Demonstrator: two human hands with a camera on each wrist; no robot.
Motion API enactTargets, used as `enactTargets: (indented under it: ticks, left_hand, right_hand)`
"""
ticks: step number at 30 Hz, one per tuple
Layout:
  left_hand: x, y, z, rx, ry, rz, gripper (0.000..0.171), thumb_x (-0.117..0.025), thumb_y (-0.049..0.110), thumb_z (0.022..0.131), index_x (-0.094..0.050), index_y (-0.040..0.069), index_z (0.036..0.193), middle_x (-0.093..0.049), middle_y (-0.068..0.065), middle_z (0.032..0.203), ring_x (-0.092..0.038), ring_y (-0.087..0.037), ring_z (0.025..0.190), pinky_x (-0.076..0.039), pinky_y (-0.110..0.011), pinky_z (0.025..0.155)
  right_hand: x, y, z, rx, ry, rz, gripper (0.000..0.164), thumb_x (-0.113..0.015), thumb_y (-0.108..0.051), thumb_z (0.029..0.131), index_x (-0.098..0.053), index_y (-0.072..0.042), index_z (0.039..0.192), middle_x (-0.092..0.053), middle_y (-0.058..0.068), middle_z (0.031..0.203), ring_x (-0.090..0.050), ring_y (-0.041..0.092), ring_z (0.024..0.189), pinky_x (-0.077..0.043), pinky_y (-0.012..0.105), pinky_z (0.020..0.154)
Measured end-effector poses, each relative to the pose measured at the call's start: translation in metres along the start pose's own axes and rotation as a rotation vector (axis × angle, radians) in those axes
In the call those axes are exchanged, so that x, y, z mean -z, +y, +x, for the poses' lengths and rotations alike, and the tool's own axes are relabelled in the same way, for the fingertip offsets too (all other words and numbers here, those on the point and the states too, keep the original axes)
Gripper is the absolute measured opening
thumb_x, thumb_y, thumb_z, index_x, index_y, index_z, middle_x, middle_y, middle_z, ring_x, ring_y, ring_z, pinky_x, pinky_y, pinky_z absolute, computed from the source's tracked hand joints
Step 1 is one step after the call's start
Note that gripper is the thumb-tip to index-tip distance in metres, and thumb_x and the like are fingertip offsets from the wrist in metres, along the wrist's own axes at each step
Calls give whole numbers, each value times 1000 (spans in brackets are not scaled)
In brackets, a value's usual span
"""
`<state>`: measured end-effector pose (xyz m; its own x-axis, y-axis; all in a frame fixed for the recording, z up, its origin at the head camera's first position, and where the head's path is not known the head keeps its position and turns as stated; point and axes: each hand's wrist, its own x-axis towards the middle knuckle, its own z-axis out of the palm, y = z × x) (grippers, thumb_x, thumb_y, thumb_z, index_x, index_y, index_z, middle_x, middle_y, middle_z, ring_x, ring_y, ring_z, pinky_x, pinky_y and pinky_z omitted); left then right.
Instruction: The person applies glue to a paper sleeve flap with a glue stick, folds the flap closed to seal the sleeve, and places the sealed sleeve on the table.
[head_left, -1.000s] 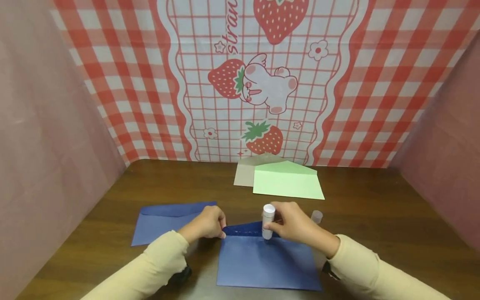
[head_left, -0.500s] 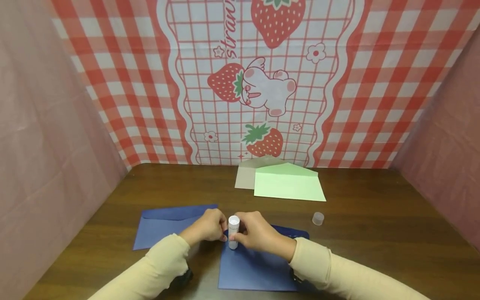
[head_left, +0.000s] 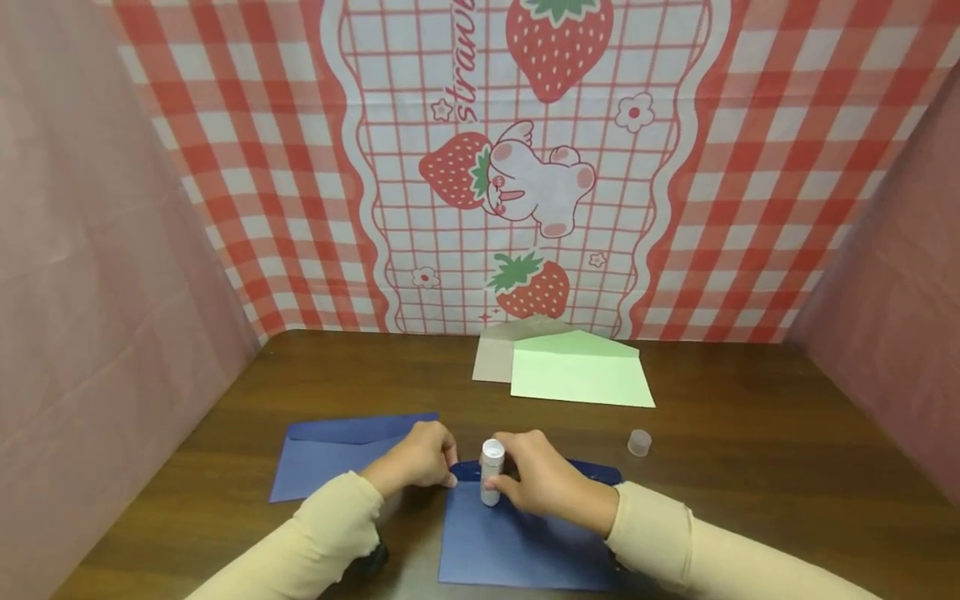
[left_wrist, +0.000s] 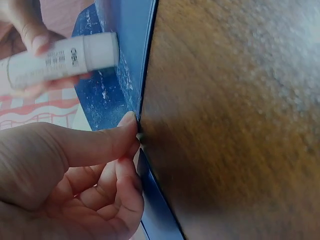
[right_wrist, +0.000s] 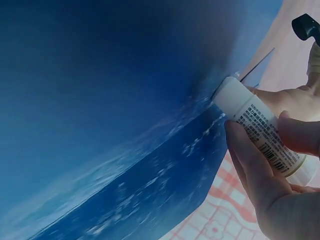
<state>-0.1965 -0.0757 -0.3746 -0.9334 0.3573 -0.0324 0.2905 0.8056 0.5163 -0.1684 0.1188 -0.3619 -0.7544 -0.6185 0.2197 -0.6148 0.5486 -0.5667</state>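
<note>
A blue envelope (head_left: 517,554) lies on the table with its darker flap (right_wrist: 170,185) unfolded away from the person. My left hand (head_left: 422,458) pinches the envelope's left edge at the fold between thumb and index finger. My right hand (head_left: 551,479) grips a white glue stick (head_left: 491,479), its lower end down at the fold near the left corner. White glue streaks (left_wrist: 102,87) mark the flap and the strip beside the fold. In the right wrist view, the glue stick (right_wrist: 265,130) shows printed text and a barcode; its tip is hidden against the paper.
A second blue envelope (head_left: 330,462) lies left, partly behind the left hand. The glue stick's translucent cap (head_left: 640,442) stands to the right. Further back, a light green envelope (head_left: 581,379) overlaps a beige one (head_left: 493,362). A checked strawberry cloth (head_left: 540,167) hangs behind the table.
The right hand has swept the glue stick left along the flap to the left corner, then slightly back right. The left hand keeps its pinch on the envelope's edge.
</note>
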Motion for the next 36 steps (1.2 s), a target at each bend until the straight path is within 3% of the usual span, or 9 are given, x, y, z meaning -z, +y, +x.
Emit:
enactTargets:
  ticks: [11, 18, 27, 36]
  left_hand:
    - [5, 2, 4, -52, -3, 54, 23, -88, 5, 59, -66, 7, 56, -63, 1, 57, -48, -9, 63, -42, -21, 61]
    - [4, 7, 4, -71, -50, 74, 23, -88, 4, 59, -66, 7, 56, -61, 2, 55, -47, -8, 60, -41, -20, 58]
    - [4, 8, 3, -66, -65, 74, 24, -88, 5, 60, -64, 7, 56, -58, 4, 54, -46, -9, 60, -39, -20, 55]
    - [2, 9, 3, -80, -69, 73, 24, -88, 4, 60, -64, 6, 55, -58, 3, 53, -46, -8, 58, -39, -20, 53]
  right_hand:
    - [20, 18, -29, -31, 84, -79, 15, -76, -14, 80, -64, -10, 89, -70, -2, 81, -55, -1, 72, -49, 20, 63]
    - [31, 29, -48, -24, 140, -118, 17, -78, -15, 78, -64, -11, 87, -68, -5, 78, -50, -2, 69, -45, 19, 61]
    - [48, 40, -67, -59, 119, -99, 18, -76, -17, 80, -64, -8, 91, -69, -3, 79, -45, -5, 65, -42, 17, 57]
    - [60, 51, -78, -74, 125, -117, 16, -78, -13, 78, -65, -9, 87, -69, -3, 78, -50, -7, 68, -47, 18, 59]
